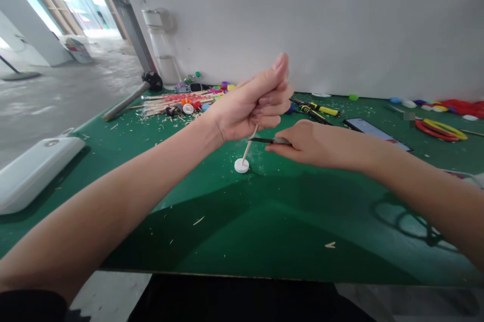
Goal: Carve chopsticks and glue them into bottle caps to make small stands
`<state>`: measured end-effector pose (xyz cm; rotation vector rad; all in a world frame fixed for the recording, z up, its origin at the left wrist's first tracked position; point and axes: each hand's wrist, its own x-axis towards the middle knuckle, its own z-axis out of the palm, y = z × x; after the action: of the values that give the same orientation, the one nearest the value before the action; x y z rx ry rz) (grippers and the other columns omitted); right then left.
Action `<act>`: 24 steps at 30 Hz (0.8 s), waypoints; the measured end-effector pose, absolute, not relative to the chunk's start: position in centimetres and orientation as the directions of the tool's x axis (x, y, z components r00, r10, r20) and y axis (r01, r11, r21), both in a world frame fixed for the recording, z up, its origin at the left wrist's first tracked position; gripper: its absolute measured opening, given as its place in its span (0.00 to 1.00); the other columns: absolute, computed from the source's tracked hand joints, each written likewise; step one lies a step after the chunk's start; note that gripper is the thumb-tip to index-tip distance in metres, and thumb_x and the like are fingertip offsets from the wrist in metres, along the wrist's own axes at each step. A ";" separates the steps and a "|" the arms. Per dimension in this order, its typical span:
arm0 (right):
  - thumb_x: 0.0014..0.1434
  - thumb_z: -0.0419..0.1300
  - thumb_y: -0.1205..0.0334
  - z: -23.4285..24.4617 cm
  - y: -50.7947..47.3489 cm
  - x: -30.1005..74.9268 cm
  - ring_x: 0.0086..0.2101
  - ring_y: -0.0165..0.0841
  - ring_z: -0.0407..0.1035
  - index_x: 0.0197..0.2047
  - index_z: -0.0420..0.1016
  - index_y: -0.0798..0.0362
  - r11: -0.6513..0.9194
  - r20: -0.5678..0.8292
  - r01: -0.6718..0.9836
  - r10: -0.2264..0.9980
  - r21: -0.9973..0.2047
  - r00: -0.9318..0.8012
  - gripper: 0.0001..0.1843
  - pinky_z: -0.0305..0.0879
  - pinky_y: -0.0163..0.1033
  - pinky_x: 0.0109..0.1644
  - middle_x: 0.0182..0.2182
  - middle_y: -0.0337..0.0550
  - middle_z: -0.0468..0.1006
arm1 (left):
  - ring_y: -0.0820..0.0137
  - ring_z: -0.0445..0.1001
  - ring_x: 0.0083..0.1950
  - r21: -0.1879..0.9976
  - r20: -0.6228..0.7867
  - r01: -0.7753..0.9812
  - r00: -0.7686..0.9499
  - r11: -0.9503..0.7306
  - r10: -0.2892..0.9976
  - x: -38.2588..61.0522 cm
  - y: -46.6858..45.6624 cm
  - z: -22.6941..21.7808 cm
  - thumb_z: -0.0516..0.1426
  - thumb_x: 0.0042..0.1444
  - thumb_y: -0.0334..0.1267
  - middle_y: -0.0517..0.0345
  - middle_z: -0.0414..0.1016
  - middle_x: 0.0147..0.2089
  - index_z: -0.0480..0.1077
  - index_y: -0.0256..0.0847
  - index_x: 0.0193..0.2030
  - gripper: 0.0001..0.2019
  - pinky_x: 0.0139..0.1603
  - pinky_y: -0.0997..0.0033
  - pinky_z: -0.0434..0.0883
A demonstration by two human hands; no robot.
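1. Head view, centre of the frame: a person's left hand (pixel 260 100), thumb raised and fingers curled into a fist, grips the upper end of a thin, pale wooden stick (pixel 246 152) above a green tabletop (pixel 264 241).

2. Head view, just below: the stick's long axis leans, running from lower left up to the right into the fist. Its lower end meets a round white plastic cap (pixel 241 167) lying flat on the tabletop; whether it sits in a hole cannot be told.

3. Head view, right of centre: the right hand (pixel 302 141), fingers wrapped about the grey handle, holds a slim, dark-bladed knife (pixel 264 140), its tip toward the left of the frame.

4. Head view, between fist and cap: the blade lies nearly level across the slanted stick, the relation that appears to matter most. Contact cannot be confirmed. The left hand is nearer, holding the stick; the right stands beside it, and the cap lies below both.
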<state>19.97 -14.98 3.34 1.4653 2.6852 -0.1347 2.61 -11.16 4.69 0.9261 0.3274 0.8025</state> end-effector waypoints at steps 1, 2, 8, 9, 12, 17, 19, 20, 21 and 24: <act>0.64 0.41 0.37 3.4 -14.8 20.0 0.17 0.25 0.52 0.23 0.58 0.51 0.522 -0.146 0.847 0.834 -0.099 -0.532 0.29 0.46 0.38 0.24 0.17 0.34 0.60 | 0.87 0.55 0.14 0.816 0.088 -0.466 0.685 0.342 0.723 2.6 -11.1 4.7 0.49 0.65 0.50 0.69 0.49 0.21 0.57 0.38 0.27 0.20 0.13 0.87 0.49; 0.63 0.41 0.36 3.4 -14.8 20.0 0.17 0.24 0.50 0.23 0.57 0.51 0.504 -0.172 0.849 0.833 -0.158 -0.526 0.29 0.46 0.38 0.23 0.17 0.33 0.58 | 0.86 0.55 0.14 0.820 0.095 -0.461 0.695 0.340 0.712 2.6 -11.1 4.7 0.49 0.65 0.50 0.69 0.49 0.20 0.57 0.38 0.27 0.20 0.13 0.87 0.48; 0.65 0.41 0.38 1.6 -15.5 20.2 0.19 0.25 0.50 0.24 0.54 0.50 0.451 -0.153 0.817 0.835 -0.360 -0.528 0.27 0.46 0.36 0.24 0.18 0.33 0.57 | 0.85 0.54 0.13 0.801 0.063 -0.465 0.691 0.376 0.720 2.5 -11.0 4.8 0.47 0.65 0.52 0.69 0.48 0.19 0.59 0.38 0.26 0.21 0.11 0.86 0.49; 0.65 0.41 0.39 1.3 -15.8 20.2 0.19 0.25 0.51 0.24 0.54 0.50 0.473 -0.090 0.827 0.850 -0.302 -0.519 0.26 0.46 0.36 0.25 0.18 0.33 0.58 | 0.85 0.54 0.13 0.796 0.058 -0.468 0.691 0.384 0.721 2.5 -11.0 4.8 0.47 0.65 0.52 0.69 0.48 0.18 0.59 0.38 0.26 0.22 0.11 0.86 0.49; 0.66 0.42 0.43 0.7 -16.3 20.1 0.21 0.27 0.54 0.26 0.56 0.50 0.504 0.087 0.861 0.863 -0.069 -0.498 0.24 0.45 0.37 0.26 0.19 0.35 0.62 | 0.85 0.54 0.13 0.791 0.067 -0.468 0.707 0.394 0.704 2.5 -10.8 4.8 0.48 0.65 0.52 0.69 0.48 0.18 0.59 0.38 0.26 0.22 0.11 0.86 0.49; 0.67 0.40 0.44 0.9 -16.6 19.7 0.21 0.29 0.58 0.29 0.62 0.51 0.456 0.164 0.876 0.862 0.160 -0.479 0.24 0.42 0.36 0.26 0.21 0.38 0.67 | 0.85 0.53 0.13 0.785 0.072 -0.473 0.711 0.400 0.700 2.4 -10.7 4.7 0.47 0.65 0.52 0.70 0.47 0.19 0.59 0.39 0.27 0.21 0.12 0.87 0.48; 0.68 0.39 0.45 1.0 -16.5 19.7 0.21 0.30 0.59 0.30 0.64 0.52 0.450 0.172 0.864 0.855 0.225 -0.490 0.25 0.42 0.36 0.26 0.22 0.39 0.69 | 0.85 0.53 0.13 0.787 0.073 -0.472 0.711 0.397 0.699 2.4 -10.7 4.7 0.48 0.65 0.52 0.70 0.47 0.19 0.59 0.39 0.27 0.21 0.11 0.87 0.48; 0.68 0.38 0.45 0.9 -16.4 19.7 0.21 0.30 0.60 0.31 0.65 0.52 0.448 0.180 0.857 0.849 0.256 -0.497 0.26 0.41 0.36 0.26 0.22 0.40 0.70 | 0.85 0.53 0.13 0.789 0.075 -0.470 0.713 0.395 0.697 2.5 -10.7 4.7 0.48 0.65 0.52 0.70 0.47 0.19 0.59 0.39 0.27 0.20 0.11 0.87 0.48; 0.68 0.38 0.45 0.8 -16.4 19.8 0.21 0.30 0.60 0.32 0.67 0.53 0.447 0.188 0.848 0.842 0.285 -0.506 0.27 0.41 0.37 0.25 0.22 0.41 0.70 | 0.85 0.53 0.13 0.792 0.074 -0.466 0.714 0.394 0.697 2.5 -10.7 4.7 0.48 0.65 0.52 0.70 0.47 0.19 0.60 0.39 0.28 0.20 0.11 0.87 0.48; 0.68 0.37 0.45 0.6 -16.3 19.9 0.21 0.31 0.61 0.33 0.69 0.54 0.444 0.210 0.826 0.822 0.348 -0.530 0.28 0.39 0.37 0.25 0.23 0.42 0.72 | 0.85 0.53 0.13 0.796 0.060 -0.464 0.700 0.389 0.712 2.5 -10.8 4.8 0.48 0.65 0.52 0.70 0.47 0.19 0.61 0.39 0.28 0.20 0.11 0.87 0.48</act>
<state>19.89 -16.30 0.59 1.5278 2.6781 0.6538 2.53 -10.77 4.77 0.8954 0.3137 0.7632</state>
